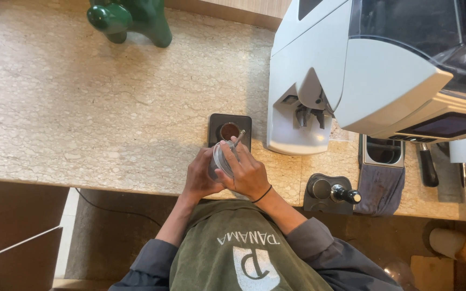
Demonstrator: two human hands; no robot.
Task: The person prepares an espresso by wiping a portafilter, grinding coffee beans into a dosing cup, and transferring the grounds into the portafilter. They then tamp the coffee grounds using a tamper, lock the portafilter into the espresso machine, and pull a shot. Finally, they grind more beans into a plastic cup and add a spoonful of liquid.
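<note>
A pale stone surface [109, 108] carried a white grinder [319, 81]; both hands' fingers [238, 156] gripped a clear jar [221, 158].

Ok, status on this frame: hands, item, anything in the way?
Left hand and right hand both on clear container. Over scale. Grinder apart.

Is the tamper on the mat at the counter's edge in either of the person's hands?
No: the tamper sits untouched on its mat, while both hands hold a clear container.
</note>
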